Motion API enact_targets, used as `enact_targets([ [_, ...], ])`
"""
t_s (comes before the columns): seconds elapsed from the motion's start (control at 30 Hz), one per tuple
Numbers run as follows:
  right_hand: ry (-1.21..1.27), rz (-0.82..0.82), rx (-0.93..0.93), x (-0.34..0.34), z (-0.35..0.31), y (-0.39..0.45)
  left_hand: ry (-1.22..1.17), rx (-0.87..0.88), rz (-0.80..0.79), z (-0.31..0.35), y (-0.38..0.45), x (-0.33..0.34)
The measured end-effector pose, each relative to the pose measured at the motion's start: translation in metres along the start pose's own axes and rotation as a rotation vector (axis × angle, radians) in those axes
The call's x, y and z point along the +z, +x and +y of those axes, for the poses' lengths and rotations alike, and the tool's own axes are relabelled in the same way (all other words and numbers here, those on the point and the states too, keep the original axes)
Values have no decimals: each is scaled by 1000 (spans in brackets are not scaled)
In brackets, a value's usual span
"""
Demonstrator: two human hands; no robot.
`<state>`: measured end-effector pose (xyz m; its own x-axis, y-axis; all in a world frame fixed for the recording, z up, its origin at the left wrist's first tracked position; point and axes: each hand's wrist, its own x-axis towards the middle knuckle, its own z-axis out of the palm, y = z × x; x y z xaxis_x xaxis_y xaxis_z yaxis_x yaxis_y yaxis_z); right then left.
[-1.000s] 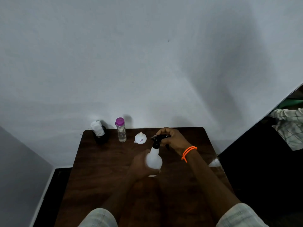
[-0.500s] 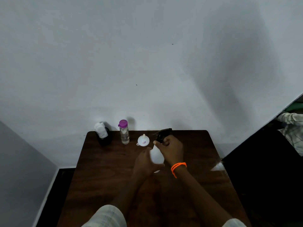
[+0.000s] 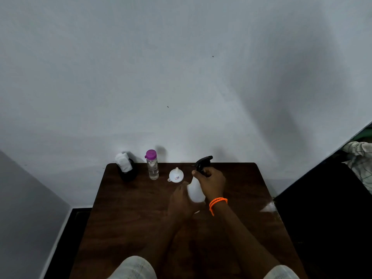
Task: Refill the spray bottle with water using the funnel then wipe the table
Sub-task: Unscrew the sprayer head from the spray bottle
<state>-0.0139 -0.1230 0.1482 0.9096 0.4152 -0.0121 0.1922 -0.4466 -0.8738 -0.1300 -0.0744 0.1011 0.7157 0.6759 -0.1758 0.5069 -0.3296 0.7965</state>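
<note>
We grip the spray bottle (image 3: pixel 195 191), light, smooth plastic that looks empty, left hand (image 3: pixel 181 202) round its body, right hand (image 3: pixel 212 183) clamping the black trigger head (image 3: pixel 203 164) to twist

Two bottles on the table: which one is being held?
The white spray bottle, gripped by both hands; the clear purple-capped bottle stands untouched near the wall.

Bare room: plain wall (image 3: pixel 181 77), wooden table (image 3: pixel 130 218)

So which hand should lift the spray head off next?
Probably the right hand: it already grips the black spray head, while the left hand holds the white spray bottle body steady.
</note>
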Motion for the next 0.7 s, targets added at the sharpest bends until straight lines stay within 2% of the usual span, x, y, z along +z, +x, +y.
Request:
enact_targets([
  [0.07,40,-77,10,-3,1,3,-37,2,3,-9,5,3],
  [0.17,90,-275,-22,-11,6,12,-60,12,31,-15,6,-3],
  [0.3,247,-464,27,-21,8,17,-57,45,-25,-14,8,-14],
  [0.37,257,-463,28,-21,7,17,-55,65,-40,-13,10,-15],
  [0.57,163,-208,-5,-13,6,18,-30,101,-28,-12,15,-5],
  [0.63,197,-220,-8,-14,4,20,-26,101,-19,-10,15,-5],
  [0.7,297,-317,17,-17,1,22,-46,92,6,-6,14,-9],
])
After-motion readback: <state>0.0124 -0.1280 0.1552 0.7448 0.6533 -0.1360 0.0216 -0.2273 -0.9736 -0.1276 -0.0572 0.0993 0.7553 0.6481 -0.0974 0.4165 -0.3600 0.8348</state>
